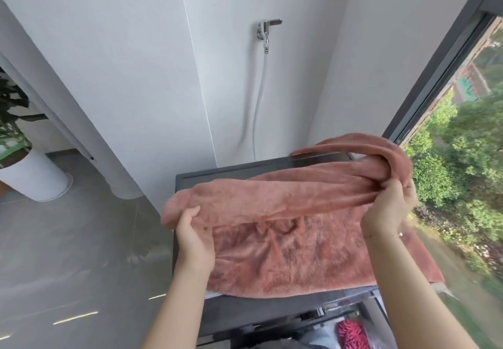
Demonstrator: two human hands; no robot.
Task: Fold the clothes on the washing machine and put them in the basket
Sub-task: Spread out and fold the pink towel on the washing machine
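White-walled laundry corner by a window, dark washing machine [190, 182] top: pink towel [285, 253] spread to its front edge, far edge lifted by left hand [190, 229] and right hand [389, 207], fingers pinching its ends, evidently to fold it forward; basket unseen.

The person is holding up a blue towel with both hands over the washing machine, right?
Not quite. The towel is pink, not blue, as the head view shows. Both the left hand and right hand do hold it over the washing machine.

Dusty-pink towel [285, 253], dark grey washing machine [245, 313], perhaps red-and-black patterned cloth [349, 333].
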